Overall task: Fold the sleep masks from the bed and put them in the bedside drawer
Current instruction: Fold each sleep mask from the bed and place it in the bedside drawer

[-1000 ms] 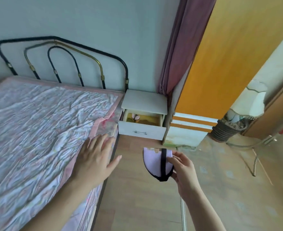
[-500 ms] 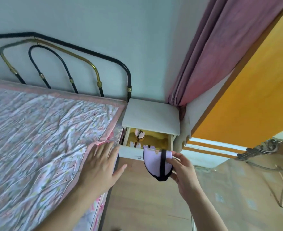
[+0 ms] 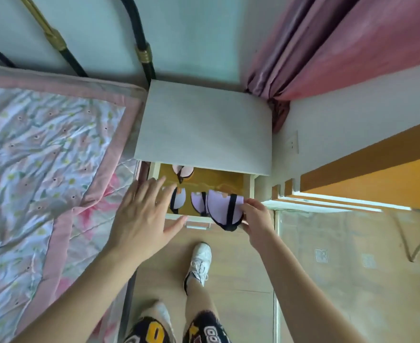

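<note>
My right hand (image 3: pixel 256 219) grips a folded lilac sleep mask (image 3: pixel 222 209) with a black strap, holding it over the front right part of the open bedside drawer (image 3: pixel 249 191). Three folded masks lie in the drawer: one at the back (image 3: pixel 183 171), two side by side at the front (image 3: pixel 179 199) (image 3: pixel 199 203). My left hand (image 3: pixel 143 214) hovers flat with spread fingers over the drawer's left front corner, holding nothing. The bed (image 3: pixel 43 157) with its floral pink cover lies to the left, with no mask visible on it.
The white bedside table top (image 3: pixel 204 125) overhangs the back of the drawer. A metal headboard (image 3: pixel 143 55) and a pink curtain (image 3: pixel 327 45) flank it. My legs and white shoe (image 3: pixel 200 261) stand on the wooden floor in front.
I have stepped up to the bedside table and now look straight down into the drawer. My right hand carried the folded mask over the drawer; my left hand left the bed edge.
</note>
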